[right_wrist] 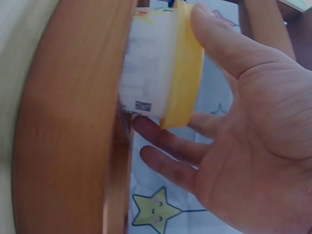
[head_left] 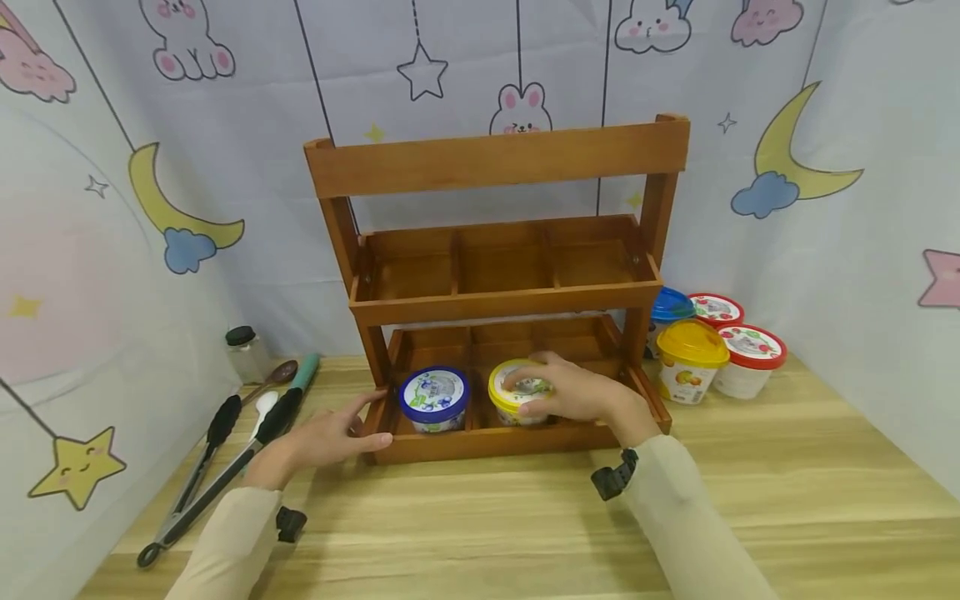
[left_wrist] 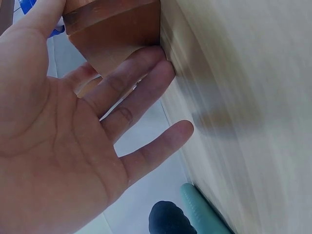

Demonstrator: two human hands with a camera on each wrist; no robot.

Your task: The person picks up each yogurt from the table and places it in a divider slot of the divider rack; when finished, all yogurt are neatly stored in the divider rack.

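A two-tier wooden rack (head_left: pixel 502 302) with divided compartments stands on the table. My right hand (head_left: pixel 573 392) curls around a yellow-lidded tub (head_left: pixel 519 417) in the lower middle compartment; in the right wrist view its thumb touches the yellow lid (right_wrist: pixel 187 73), with a finger partly hidden behind it. A blue-lidded tub (head_left: pixel 435 408) sits upright in the lower left compartment. My left hand (head_left: pixel 322 442) rests at the rack's lower left corner, thumb along the front board, other fingers spread. In the left wrist view its fingers (left_wrist: pixel 141 97) lie beside the wooden corner (left_wrist: pixel 112 39).
At the right, a yellow-lidded tub (head_left: pixel 692 367), red-lidded tubs (head_left: pixel 746 358) and a blue-lidded one (head_left: pixel 670 307) stand together. At the left lie black tongs (head_left: pixel 202 467), teal-ended tongs (head_left: pixel 303 372) and a white spoon (head_left: pixel 264 406), near a dark-capped jar (head_left: pixel 246 354).
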